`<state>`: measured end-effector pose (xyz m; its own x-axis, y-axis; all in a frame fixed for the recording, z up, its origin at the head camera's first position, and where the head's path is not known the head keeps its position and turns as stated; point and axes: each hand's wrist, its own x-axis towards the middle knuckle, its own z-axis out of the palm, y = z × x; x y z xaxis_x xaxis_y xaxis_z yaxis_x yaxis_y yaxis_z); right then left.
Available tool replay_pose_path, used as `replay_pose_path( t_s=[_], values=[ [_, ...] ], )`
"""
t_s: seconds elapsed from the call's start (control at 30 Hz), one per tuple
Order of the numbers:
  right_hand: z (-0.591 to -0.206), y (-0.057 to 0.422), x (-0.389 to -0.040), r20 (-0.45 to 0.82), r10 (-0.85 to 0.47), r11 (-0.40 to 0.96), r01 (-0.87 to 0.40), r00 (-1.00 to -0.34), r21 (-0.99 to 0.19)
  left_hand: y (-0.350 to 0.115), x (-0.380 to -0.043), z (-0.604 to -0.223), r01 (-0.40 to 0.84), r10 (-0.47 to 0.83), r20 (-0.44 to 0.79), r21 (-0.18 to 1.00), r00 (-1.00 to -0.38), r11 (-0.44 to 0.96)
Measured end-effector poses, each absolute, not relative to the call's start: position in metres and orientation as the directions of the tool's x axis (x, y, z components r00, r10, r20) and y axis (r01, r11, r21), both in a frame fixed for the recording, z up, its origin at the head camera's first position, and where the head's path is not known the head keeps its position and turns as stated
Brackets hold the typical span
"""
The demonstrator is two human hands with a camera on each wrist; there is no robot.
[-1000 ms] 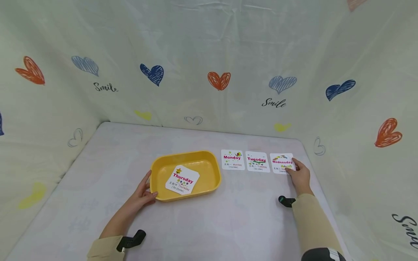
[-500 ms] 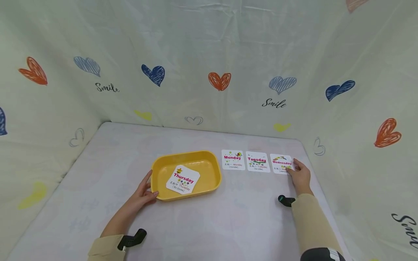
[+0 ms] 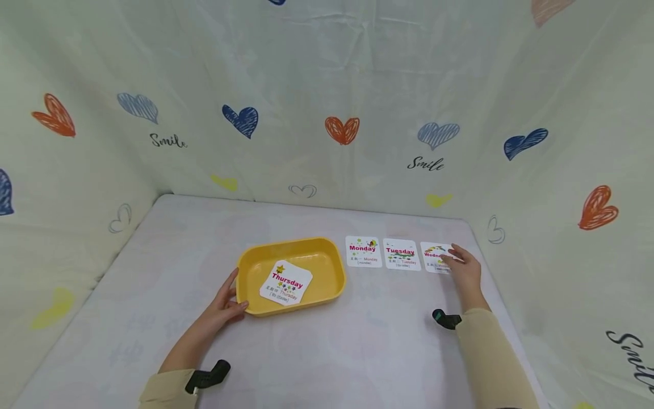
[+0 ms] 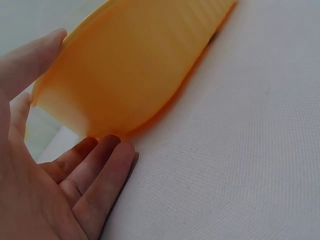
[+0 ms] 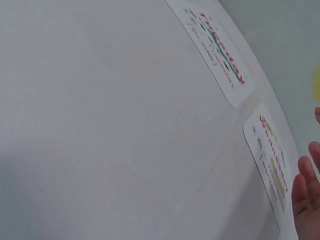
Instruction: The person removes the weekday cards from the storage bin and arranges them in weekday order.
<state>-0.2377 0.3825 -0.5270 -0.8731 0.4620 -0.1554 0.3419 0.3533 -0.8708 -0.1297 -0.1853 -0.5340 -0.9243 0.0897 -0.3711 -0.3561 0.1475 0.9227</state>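
At the Wednesday card, right hand hangs loose; left hand grips the tray.

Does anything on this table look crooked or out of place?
Yes, the Thursday card: it lies tilted in the tray, its outline uneven, as if stacked, while Monday, Tuesday and Wednesday form a neat row. I see no spills or damage.

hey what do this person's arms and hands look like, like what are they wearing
Left hand and right hand look bare, no gloves. Beige left sleeve and right sleeve; black curved devices jut out at both cuffs.
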Motion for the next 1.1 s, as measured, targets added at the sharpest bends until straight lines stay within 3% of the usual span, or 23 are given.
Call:
replay_pose_path(
  t_s=[0.53, 1.1],
  values=[
    [-0.510, 0.316, -0.232, -0.091, 0.325, 0.354, 0.210, -0.941, -0.911, -0.185, -0.129, -0.532, -0.361, 0.077, -0.374, 0.922, -0.924, 0.139],
    [-0.483, 0.235, -0.209, -0.051, 0.134, 0.199, 0.077, -0.990, -0.977, -0.184, -0.129, -0.534, -0.380, 0.065, -0.393, 0.913, -0.917, 0.150]
  ],
)
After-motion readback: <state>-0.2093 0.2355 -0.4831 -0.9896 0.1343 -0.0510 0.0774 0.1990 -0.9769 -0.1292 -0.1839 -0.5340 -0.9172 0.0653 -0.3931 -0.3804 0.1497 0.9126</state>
